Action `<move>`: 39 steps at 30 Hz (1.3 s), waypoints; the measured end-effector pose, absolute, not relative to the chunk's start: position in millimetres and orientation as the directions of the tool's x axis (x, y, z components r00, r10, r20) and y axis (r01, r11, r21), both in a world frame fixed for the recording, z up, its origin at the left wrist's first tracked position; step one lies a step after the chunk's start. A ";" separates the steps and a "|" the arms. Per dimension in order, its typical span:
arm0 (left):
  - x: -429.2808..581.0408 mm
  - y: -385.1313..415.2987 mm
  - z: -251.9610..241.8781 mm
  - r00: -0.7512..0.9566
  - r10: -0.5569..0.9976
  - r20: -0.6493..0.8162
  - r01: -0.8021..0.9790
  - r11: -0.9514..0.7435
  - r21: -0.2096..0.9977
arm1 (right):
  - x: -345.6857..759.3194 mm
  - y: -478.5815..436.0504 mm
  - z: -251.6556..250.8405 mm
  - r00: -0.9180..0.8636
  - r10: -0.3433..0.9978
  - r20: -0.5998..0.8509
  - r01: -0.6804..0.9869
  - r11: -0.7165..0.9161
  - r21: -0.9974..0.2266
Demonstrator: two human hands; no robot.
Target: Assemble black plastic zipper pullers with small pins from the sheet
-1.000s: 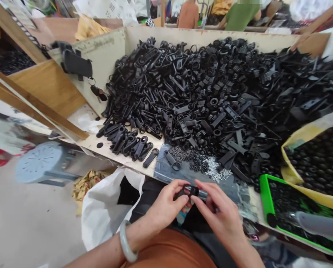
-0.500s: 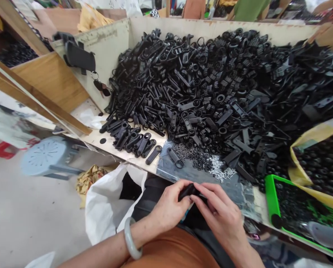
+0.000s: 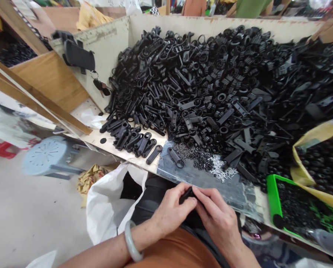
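Above my lap, just off the table's front edge, my left hand (image 3: 172, 206) is closed around a small black plastic part (image 3: 185, 195). Only a piece of it shows between thumb and fingers. My right hand (image 3: 219, 216) pinches at the part's right end, its fingertips touching my left thumb; what else it may hold is hidden. Beyond the hands, a black elongated piece with a ring end (image 3: 175, 157) lies on a grey sheet (image 3: 180, 173). Near it are small metal pins (image 3: 221, 167) and tiny black pieces (image 3: 202, 163).
A large heap of black plastic parts (image 3: 183, 78) fills the wooden-walled table. Several similar pieces (image 3: 133, 139) lie in a row at left. At right stand a green tray (image 3: 272, 197) and a yellow bag (image 3: 300, 149) of black balls. A white sack (image 3: 99, 208) hangs below left.
The left thumb has slid right over the black plastic part, and the right hand has turned slightly, its fingers drawn closer together. The table's contents look unchanged.
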State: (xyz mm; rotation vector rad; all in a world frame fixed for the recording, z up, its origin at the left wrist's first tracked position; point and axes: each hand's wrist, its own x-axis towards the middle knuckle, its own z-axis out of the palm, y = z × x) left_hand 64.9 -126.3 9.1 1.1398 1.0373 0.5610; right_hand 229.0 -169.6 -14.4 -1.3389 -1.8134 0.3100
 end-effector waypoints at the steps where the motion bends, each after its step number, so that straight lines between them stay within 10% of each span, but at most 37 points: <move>1: 65.2 -127.3 8.4 0.430 0.829 -0.359 0.133 0.335 0.933 | 229.0 -170.2 -15.2 -0.074 0.882 0.466 0.648 0.398 -0.649; 9: 54.0 -129.7 6.9 0.651 0.650 -0.391 -0.069 0.564 0.823 | 242.2 -178.6 -9.9 -0.053 0.996 0.075 0.233 0.086 -0.969; 19: 74.6 -113.6 12.0 0.386 0.890 -0.240 -0.175 0.327 0.929 | 208.7 -135.0 -10.8 0.099 0.939 0.329 0.319 0.283 -0.905; 24: 52.0 -93.3 2.9 0.123 0.989 -0.079 0.076 0.070 0.995 | 203.2 -94.7 -2.3 -0.048 0.958 0.282 0.346 0.281 -0.895; 34: 4.9 -80.0 -8.6 0.066 0.950 -0.304 0.048 0.301 0.952 | 210.2 -67.9 -14.7 -0.110 0.988 0.112 0.952 0.137 -0.273; 39: 14.7 -87.7 -8.9 0.051 0.933 -0.356 -0.111 0.359 0.927 | 205.3 -68.8 -24.6 -0.127 0.983 0.131 0.961 0.155 -0.230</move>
